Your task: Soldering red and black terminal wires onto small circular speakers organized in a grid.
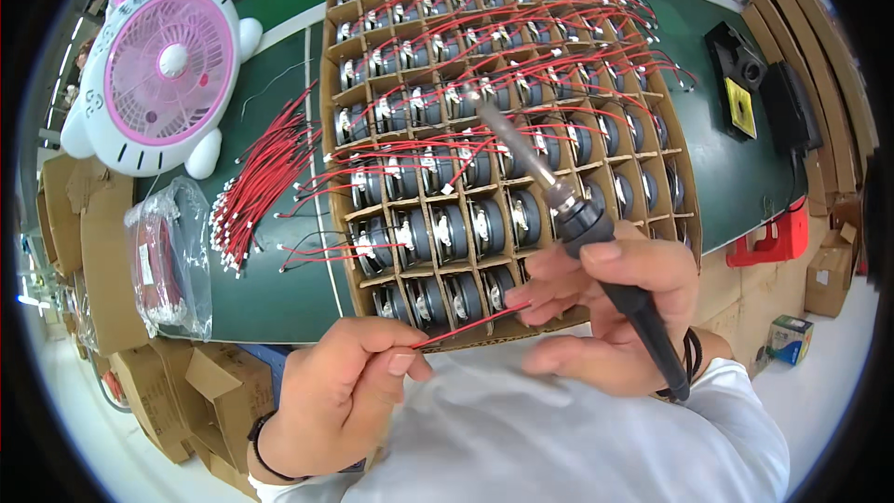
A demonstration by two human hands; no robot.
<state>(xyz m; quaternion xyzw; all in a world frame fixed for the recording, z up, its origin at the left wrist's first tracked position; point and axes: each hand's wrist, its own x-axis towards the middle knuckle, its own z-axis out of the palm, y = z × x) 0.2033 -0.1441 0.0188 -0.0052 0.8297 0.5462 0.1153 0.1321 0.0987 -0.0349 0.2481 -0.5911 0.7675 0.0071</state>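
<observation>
Pinching the red wire point(475, 323), the left hand point(340, 391) apparently steadies it toward the right hand point(619, 307). The right hand grips the soldering iron point(585, 222) by its handle, metal shaft pointing away, likely for safety. Beyond both hands, the divided box point(330, 84) keeps round parts point(490, 227) apart.

At the near side of the divided carton point(330, 74), your left hand point(340, 396) hid one end of the red wire point(477, 324); over the carton, your soldering iron point(582, 222) had a blurred tip.
</observation>
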